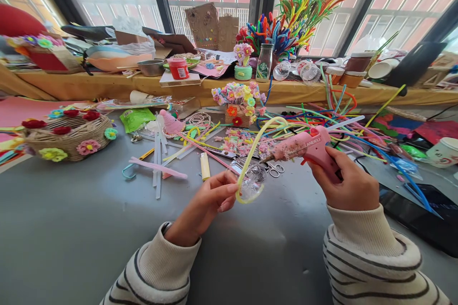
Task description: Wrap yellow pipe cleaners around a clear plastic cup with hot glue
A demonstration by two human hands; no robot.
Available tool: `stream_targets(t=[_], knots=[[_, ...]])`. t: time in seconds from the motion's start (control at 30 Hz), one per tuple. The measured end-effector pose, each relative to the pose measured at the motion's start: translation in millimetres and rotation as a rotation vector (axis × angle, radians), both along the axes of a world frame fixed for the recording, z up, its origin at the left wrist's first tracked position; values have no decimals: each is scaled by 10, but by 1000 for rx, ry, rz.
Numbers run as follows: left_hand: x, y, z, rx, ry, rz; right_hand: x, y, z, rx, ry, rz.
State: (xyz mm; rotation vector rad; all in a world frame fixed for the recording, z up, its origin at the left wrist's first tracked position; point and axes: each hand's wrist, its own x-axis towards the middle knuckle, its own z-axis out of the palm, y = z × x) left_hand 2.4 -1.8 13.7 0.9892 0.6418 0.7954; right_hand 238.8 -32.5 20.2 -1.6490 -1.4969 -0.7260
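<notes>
My left hand point(214, 193) pinches a clear plastic cup point(253, 178) together with a yellow pipe cleaner point(255, 145). The pipe cleaner curves around the cup's edge, and its free length arches up and to the right. My right hand point(348, 181) is closed around the handle of a pink hot glue gun point(304, 145). A translucent glue stick point(346, 123) pokes out of the gun's back. The gun's nozzle points left, close to the cup's upper right side; whether it touches is unclear. Small scissors point(275, 169) lie on the table just behind the cup.
A pale yellow lighter point(205, 167), loose glue sticks point(157, 167) and a pink pipe cleaner point(159, 167) lie left of centre. A flower-trimmed twine basket point(71, 140) stands at far left. Many pipe cleaners point(315, 112) spread behind the gun; a black phone point(411, 212) lies right.
</notes>
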Motion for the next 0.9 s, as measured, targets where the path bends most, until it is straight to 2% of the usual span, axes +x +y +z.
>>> stream_targets(t=[0.9], knots=[[3, -10, 13, 24, -37, -9, 12, -16, 23, -13, -36, 0]])
